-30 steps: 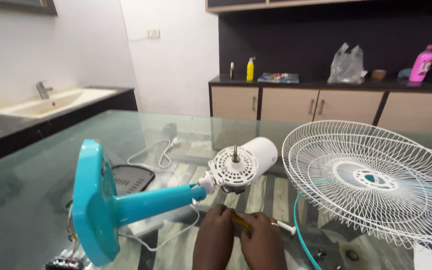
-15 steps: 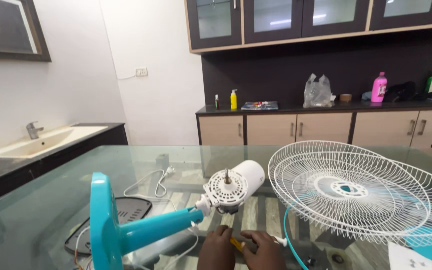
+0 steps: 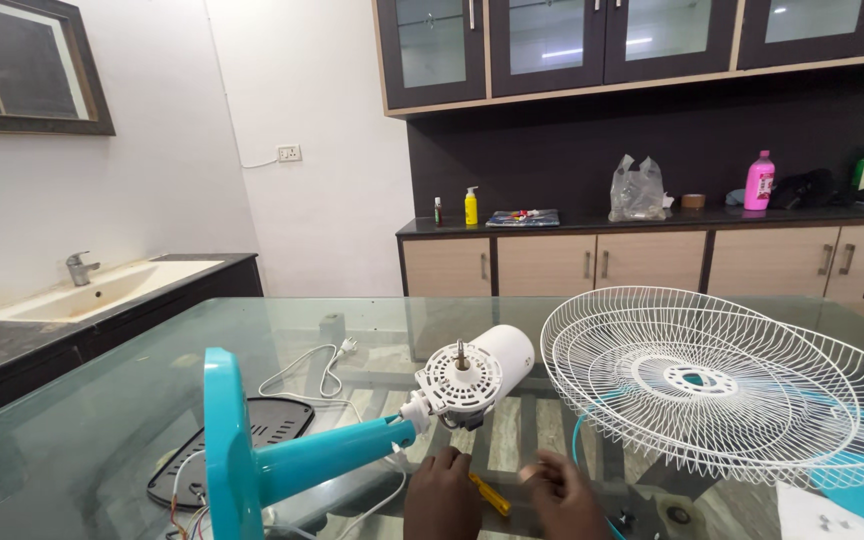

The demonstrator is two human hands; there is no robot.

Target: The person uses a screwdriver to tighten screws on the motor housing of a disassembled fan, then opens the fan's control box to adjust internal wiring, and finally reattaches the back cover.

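Note:
A table fan lies on its side on the glass table (image 3: 132, 400): teal base (image 3: 227, 450), teal stem (image 3: 332, 455) and white motor head (image 3: 477, 378) with its bare shaft facing me. My left hand (image 3: 442, 497) rests on the table just below the motor, touching a small yellow-handled tool (image 3: 489, 494). My right hand (image 3: 562, 493) is beside it, blurred, fingers curled near the tool's other end; what it holds is unclear. White wire fan guards (image 3: 712, 385) lie stacked to the right.
A white power cord (image 3: 312, 375) and a black base plate (image 3: 252, 440) lie at the left. A sink (image 3: 92, 290) is at the far left. A counter at the back holds bottles (image 3: 758, 180) and a plastic bag (image 3: 638, 190).
The camera has tilted up, so more wall and cupboards show and my hands sit lower in view. My hands have moved slightly apart around the yellow tool.

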